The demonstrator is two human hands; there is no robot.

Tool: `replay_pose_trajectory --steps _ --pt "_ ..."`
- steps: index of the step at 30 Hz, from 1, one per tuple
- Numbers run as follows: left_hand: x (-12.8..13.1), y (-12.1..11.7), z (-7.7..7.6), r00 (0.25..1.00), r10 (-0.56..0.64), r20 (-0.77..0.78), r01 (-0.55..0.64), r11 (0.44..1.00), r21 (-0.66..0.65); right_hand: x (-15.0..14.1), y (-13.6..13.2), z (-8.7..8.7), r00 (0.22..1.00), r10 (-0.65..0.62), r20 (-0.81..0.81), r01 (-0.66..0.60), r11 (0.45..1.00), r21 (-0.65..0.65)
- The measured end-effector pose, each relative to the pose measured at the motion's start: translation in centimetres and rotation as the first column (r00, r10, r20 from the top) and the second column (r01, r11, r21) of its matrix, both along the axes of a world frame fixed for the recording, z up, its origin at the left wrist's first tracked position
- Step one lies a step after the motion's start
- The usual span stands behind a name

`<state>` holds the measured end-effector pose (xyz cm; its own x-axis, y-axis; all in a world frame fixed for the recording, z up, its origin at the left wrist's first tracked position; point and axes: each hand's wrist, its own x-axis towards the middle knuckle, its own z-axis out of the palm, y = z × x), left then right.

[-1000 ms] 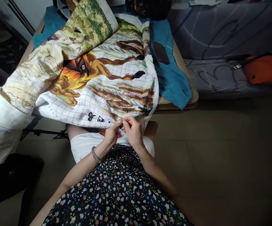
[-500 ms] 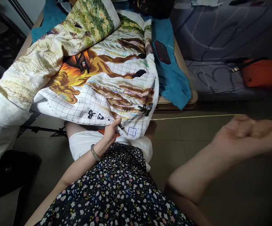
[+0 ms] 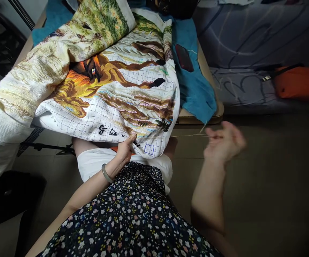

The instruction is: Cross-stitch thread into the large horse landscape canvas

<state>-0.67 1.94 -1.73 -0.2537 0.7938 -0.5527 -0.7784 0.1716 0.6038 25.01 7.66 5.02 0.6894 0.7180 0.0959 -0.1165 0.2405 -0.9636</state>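
Embroidery (image 3: 140, 101), partly cropped, right hand (image 3: 221, 144) blurred

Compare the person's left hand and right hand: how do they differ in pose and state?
The left hand grips the near edge of the stitched canvas; the right hand is off to its right, with a thin thread running to it.
The left hand looks sharp; the right hand is blurred.
A grey bangle circles the left hand's wrist; none shows by the right hand.
Both are ungloved.
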Motion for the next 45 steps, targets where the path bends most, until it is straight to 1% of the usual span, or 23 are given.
replay_pose_trajectory --steps 1,2,3,4,5,6,7,8,9,10,12,13,15,20,25,29,32,34,38,42,43,45 --pt "0.0 0.0 0.1 1.0 -0.005 0.005 0.004 1.0 0.007 -2.1 -0.8 -0.4 0.985 0.174 -0.012 -0.175 0.982 -0.074" --pt "0.0 0.0 0.2 1.0 -0.008 0.008 0.008 1.0 0.018 -4.2 -1.6 -0.8 0.935 0.352 -0.038 -0.354 0.923 -0.152" --pt "0.0 -0.1 0.4 1.0 -0.011 0.01 0.011 0.999 0.032 -6.1 -2.5 -1.3 0.86 0.505 -0.072 -0.508 0.835 -0.213" --pt "0.0 -0.1 0.6 1.0 -0.015 0.01 0.014 0.999 0.04 -7.8 -3.4 -1.7 0.776 0.623 -0.102 -0.625 0.737 -0.257" --pt "0.0 -0.2 0.7 1.0 -0.02 0.008 0.02 0.999 0.044 -9.3 -4.2 -2.1 0.696 0.708 -0.121 -0.707 0.644 -0.292" --pt "0.0 -0.3 0.9 1.0 -0.028 0.007 0.027 0.999 0.038 -10.5 -4.9 -2.4 0.628 0.768 -0.125 -0.758 0.567 -0.323" --pt "0.0 -0.3 1.0 0.999 -0.034 0.004 0.033 0.999 0.029 -11.4 -5.5 -2.6 0.579 0.808 -0.109 -0.782 0.512 -0.356" --pt "0.0 -0.3 1.1 0.999 -0.038 0.001 0.038 0.999 0.024 -12.2 -5.8 -2.9 0.549 0.833 -0.07 -0.783 0.483 -0.392" --pt "0.0 -0.4 1.1 0.999 -0.037 -0.005 0.038 0.999 0.025 -12.7 -6.1 -3.0 0.532 0.846 -0.014 -0.769 0.476 -0.427" --pt "0.0 -0.4 1.1 0.999 -0.033 -0.013 0.033 0.999 0.035 -13.2 -6.2 -3.2 0.525 0.849 0.051 -0.744 0.488 -0.457" --pt "-0.1 -0.4 0.9 0.999 -0.024 -0.024 0.026 0.997 0.068 -13.7 -6.3 -3.4 0.52 0.834 0.181 -0.688 0.535 -0.49" --pt "-0.1 -0.4 0.7 0.999 -0.023 -0.028 0.025 0.996 0.081 -13.9 -6.3 -3.5 0.517 0.826 0.226 -0.668 0.554 -0.497" --pt "-0.1 -0.3 0.5 0.999 -0.028 -0.029 0.031 0.995 0.09 -14.0 -6.2 -3.6 0.509 0.817 0.271 -0.649 0.572 -0.502" --pt "-0.1 -0.3 0.4 0.999 -0.017 -0.043 0.02 0.996 0.084 -14.2 -6.1 -3.8 0.489 0.814 0.314 -0.637 0.579 -0.509" --pt "-0.1 -0.3 0.5 0.999 -0.026 -0.033 0.027 0.999 0.035 -14.2 -6.2 -3.7 0.492 0.806 0.33 -0.628 0.591 -0.506" --pt "0.0 -0.3 0.5 0.999 -0.021 -0.029 0.022 0.999 0.038 -14.3 -6.2 -3.6 0.486 0.798 0.356 -0.615 0.602 -0.51" --pt "0.0 -0.3 0.4 0.999 -0.01 -0.043 0.013 0.998 0.059 -14.6 -6.1 -3.5 0.488 0.779 0.395 -0.578 0.627 -0.523" --pt "0.0 -0.3 0.4 0.999 -0.013 -0.051 0.016 0.998 0.06 -15.0 -6.2 -3.3 0.505 0.759 0.411 -0.542 0.649 -0.533" --pt "0.0 -0.4 0.5 0.997 -0.059 -0.044 0.061 0.997 0.046 -15.6 -6.5 -3.1 0.546 0.732 0.408 -0.508 0.677 -0.533" --pt "0.0 -0.3 0.6 0.998 -0.055 -0.039 0.057 0.997 0.058 -15.4 -6.7 -3.5 0.523 0.675 0.52 -0.44 0.737 -0.513" --pt "0.0 -0.3 0.6 0.998 -0.049 -0.045 0.052 0.997 0.06 -15.3 -6.7 -3.7 0.521 0.671 0.528 -0.441 0.741 -0.506" --pt "0.0 -0.2 0.7 0.997 -0.042 -0.06 0.046 0.997 0.061 -15.1 -6.7 -4.1 0.535 0.689 0.489 -0.484 0.724 -0.491"
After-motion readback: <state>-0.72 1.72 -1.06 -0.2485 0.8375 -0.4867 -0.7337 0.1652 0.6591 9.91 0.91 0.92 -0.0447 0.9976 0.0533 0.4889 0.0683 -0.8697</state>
